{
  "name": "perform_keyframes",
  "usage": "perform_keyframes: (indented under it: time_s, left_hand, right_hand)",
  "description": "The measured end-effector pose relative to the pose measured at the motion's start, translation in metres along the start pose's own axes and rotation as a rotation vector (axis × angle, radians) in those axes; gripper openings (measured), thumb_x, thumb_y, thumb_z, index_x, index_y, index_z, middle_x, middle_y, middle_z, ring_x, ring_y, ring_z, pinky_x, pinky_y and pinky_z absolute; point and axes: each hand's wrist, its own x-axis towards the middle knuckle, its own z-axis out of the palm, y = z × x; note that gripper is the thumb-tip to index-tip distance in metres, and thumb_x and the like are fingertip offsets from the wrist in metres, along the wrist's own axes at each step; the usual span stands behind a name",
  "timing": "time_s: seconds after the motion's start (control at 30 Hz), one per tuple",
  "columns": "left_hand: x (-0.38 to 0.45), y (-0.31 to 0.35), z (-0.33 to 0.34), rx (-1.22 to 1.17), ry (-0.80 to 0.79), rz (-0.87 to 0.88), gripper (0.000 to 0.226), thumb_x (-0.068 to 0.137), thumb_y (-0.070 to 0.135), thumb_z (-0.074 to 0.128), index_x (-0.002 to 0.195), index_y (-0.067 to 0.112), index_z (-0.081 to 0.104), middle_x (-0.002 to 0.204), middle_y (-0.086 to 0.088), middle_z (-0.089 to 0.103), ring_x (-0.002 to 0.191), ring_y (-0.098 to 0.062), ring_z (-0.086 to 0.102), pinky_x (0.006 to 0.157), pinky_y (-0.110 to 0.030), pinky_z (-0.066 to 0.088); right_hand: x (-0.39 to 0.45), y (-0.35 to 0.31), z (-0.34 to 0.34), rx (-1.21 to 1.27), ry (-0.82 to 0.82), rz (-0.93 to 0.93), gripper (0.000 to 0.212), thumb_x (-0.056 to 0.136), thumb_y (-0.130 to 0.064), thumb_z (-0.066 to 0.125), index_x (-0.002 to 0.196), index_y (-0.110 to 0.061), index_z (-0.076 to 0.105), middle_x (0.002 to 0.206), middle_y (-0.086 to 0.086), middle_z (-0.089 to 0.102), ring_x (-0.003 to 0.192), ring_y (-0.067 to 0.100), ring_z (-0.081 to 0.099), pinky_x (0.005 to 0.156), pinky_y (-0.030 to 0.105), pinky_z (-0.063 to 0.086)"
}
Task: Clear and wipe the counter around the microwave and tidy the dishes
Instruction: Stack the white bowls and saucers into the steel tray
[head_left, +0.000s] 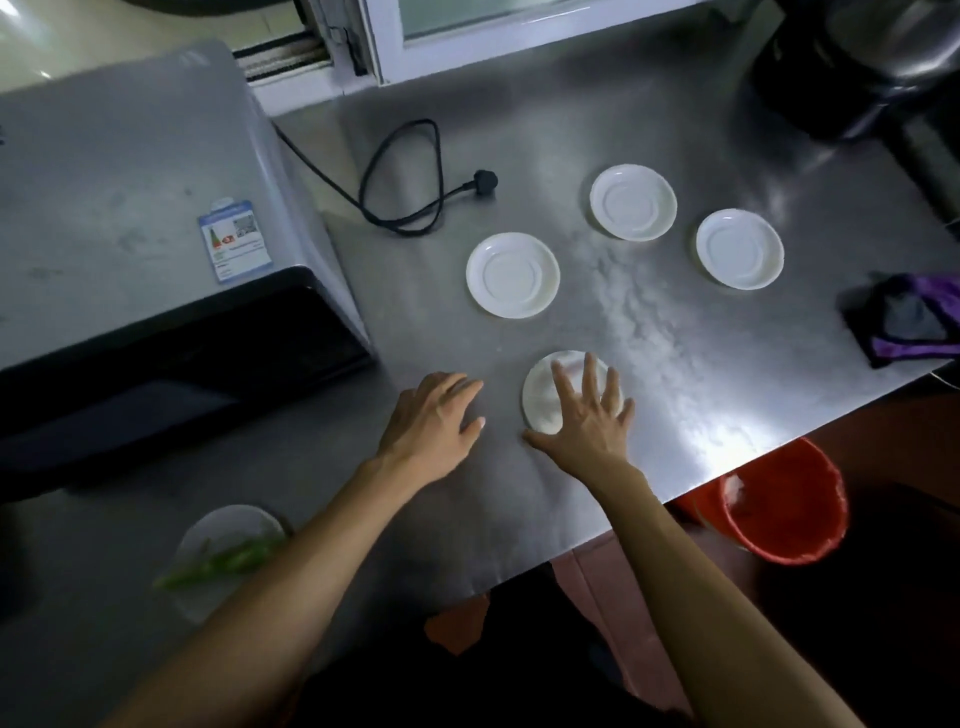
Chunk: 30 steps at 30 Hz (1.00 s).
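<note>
Several white saucers lie on the steel counter (675, 364). One saucer (512, 274) sits near the microwave (130, 208), another saucer (632, 202) lies farther back, and a third saucer (739, 248) is to its right. My right hand (587, 410) lies with spread, straight fingers over the nearest saucer (545, 389). My left hand (434, 421) rests open on the bare counter just left of that saucer, holding nothing. A purple and grey cloth (909, 322) lies at the counter's right edge.
The microwave's black cord and plug (415, 176) coil behind the saucers. A plate with green vegetables (228, 551) sits at the near left. A red bucket (784, 499) stands on the floor below the counter's edge. A dark appliance (857, 67) occupies the back right corner.
</note>
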Motion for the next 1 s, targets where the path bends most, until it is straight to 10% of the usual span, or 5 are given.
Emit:
perform_keyframes:
  time_s: [0.43,1.0]
  left_hand:
    - [0.097,0.044,-0.007,0.035,0.037,-0.055,0.051,0.094,0.038,0.058,0.141,0.019,0.050,0.143,-0.003,0.053,0.131,-0.027,0.047,0.100,-0.048,0.046]
    - [0.209,0.050,-0.011,0.197,-0.001,-0.115,0.082,0.086,0.057,0.060,0.153,0.028,0.022,0.164,-0.006,0.010,0.150,-0.034,0.007,0.109,-0.062,0.031]
  right_hand:
    - [0.060,0.028,-0.015,-0.070,-0.036,-0.196,0.114,0.062,-0.085,0.060,0.153,-0.040,0.008,0.165,0.006,-0.003,0.150,0.041,-0.002,0.110,0.070,0.017]
    - [0.077,0.050,-0.017,-0.046,-0.018,-0.285,0.116,0.063,-0.078,0.066,0.155,-0.036,0.009,0.165,0.007,0.003,0.151,0.041,0.001,0.113,0.070,0.016]
